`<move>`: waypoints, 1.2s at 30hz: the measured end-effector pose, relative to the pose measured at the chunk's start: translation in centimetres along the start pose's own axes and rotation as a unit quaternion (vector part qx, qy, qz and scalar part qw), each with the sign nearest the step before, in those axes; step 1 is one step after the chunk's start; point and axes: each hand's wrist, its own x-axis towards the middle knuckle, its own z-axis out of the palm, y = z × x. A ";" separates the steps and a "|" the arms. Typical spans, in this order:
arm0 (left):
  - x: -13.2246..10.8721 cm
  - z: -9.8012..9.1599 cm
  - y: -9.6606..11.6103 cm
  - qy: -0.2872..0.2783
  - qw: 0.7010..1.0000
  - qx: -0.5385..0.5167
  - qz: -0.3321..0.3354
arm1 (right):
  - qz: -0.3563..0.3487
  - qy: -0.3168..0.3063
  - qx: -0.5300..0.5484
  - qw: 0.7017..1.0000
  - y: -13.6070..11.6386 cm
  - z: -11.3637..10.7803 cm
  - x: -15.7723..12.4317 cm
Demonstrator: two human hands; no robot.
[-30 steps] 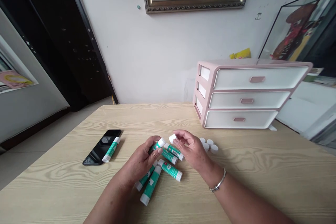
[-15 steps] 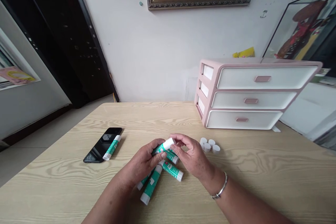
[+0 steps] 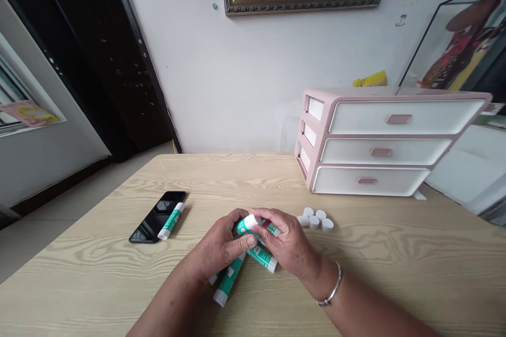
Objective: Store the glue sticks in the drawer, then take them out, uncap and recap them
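My left hand (image 3: 221, 245) and my right hand (image 3: 284, 239) meet over the wooden table, both gripping a green-and-white glue stick (image 3: 247, 226). Its white capped end (image 3: 252, 221) sits under my right fingers. Below my hands, several more glue sticks lie in a loose pile, including one (image 3: 229, 279) pointing towards me and one (image 3: 263, 259) partly under my right hand. My hands hide part of the pile. To the right of my right hand stands a small group of white caps (image 3: 316, 219).
Another glue stick (image 3: 172, 220) lies on a black phone (image 3: 156, 217) at the table's left. A pink-and-white three-drawer unit (image 3: 379, 142) stands at the back right of the wooden table (image 3: 98, 274). The table's far edge meets a white wall.
The white cap, apart from the stick in my right fingers a second ago, now sits on the stick's end. My hands have closed together, covering more of the pile.
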 end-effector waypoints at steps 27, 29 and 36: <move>0.5 -1.7 -3.0 0.249 0.951 -0.146 -0.112 | 0.126 0.046 0.065 0.989 2.4 -1.0 0.2; 0.5 -1.8 -2.8 0.253 0.953 -0.110 -0.129 | 0.131 0.050 0.066 0.988 2.6 -1.2 0.2; 1.0 -3.1 -1.8 0.245 0.877 0.318 -0.265 | 0.142 0.069 0.034 0.987 3.4 -2.0 0.4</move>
